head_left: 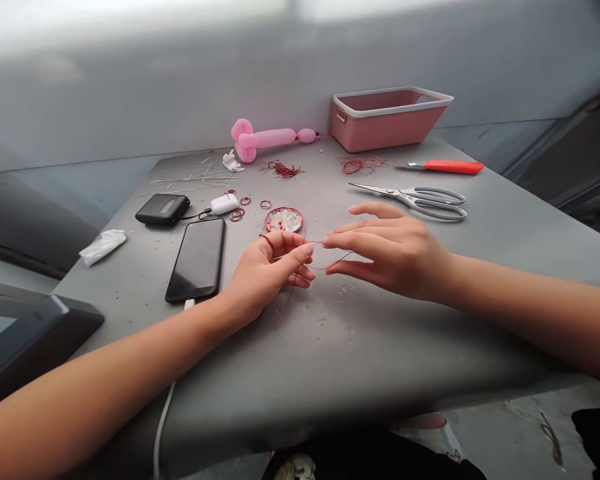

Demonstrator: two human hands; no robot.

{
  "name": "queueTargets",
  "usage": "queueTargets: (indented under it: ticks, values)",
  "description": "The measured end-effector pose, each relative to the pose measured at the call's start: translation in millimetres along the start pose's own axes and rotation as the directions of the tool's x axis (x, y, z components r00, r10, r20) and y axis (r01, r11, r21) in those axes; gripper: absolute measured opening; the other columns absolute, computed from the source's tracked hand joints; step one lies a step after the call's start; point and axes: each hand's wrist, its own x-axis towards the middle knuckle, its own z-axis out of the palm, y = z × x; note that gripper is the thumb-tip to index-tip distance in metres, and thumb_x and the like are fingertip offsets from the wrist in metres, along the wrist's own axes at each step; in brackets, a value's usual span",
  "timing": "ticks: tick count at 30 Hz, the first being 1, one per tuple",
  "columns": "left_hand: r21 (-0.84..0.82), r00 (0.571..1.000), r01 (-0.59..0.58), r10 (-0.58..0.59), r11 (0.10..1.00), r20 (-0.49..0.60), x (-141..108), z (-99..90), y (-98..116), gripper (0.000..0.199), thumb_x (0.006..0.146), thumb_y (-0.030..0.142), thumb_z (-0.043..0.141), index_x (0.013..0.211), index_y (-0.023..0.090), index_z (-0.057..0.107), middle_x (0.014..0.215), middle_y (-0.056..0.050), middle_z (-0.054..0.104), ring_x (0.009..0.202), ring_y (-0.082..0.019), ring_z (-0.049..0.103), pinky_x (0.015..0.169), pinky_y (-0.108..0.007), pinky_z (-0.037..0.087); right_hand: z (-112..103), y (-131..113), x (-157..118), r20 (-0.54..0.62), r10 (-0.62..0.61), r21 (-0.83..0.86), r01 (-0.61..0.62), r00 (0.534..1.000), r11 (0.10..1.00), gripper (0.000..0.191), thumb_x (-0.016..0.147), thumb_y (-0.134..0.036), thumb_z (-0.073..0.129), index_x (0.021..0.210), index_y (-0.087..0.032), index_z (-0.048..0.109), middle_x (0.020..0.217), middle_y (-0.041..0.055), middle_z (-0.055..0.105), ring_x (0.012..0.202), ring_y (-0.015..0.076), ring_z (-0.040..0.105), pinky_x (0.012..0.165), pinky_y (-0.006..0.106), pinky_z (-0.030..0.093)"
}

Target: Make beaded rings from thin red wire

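Thumb and fingers of my left hand (275,267) are closed in a pinch on a thin red cord (325,268). The cord bows into a loop towards the right, and a loose end hangs below the left hand. My right hand (395,250) is open, its fingers stretched out and its thumb apart from them. One strand meets its index fingertip; the other runs behind the hand, where it is hidden. A red band circles a left finger. Just beyond the left hand sits a round red-rimmed dish (284,219) of pale and red beads.
Scissors (415,198) and a red-handled cutter (453,167) lie right. Behind are a pink basket (380,127), red cord bundles (285,171) and a pink balloon (273,138). Left are a phone (197,259) with its cable, a black box (163,209) and small red rings (237,215).
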Motion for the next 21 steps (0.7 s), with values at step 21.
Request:
queueTargets:
  ticks: [21]
  values:
    - [0.044,0.996,-0.006,0.002,0.999,0.087,-1,-3.0,-4,0.027,0.072,0.036,0.082,0.088,0.017,0.07,0.084,0.0,0.068,0.073,-0.008,0.065,0.073,-0.022,0.054,-12,-4,15,0.382,0.382,0.479,-0.534,0.842,0.697,0.013,0.087,-0.03,0.064,0.083,-0.02,0.072,0.074,0.0006,0.071,0.065,0.0119,0.06,0.064,0.026,0.045]
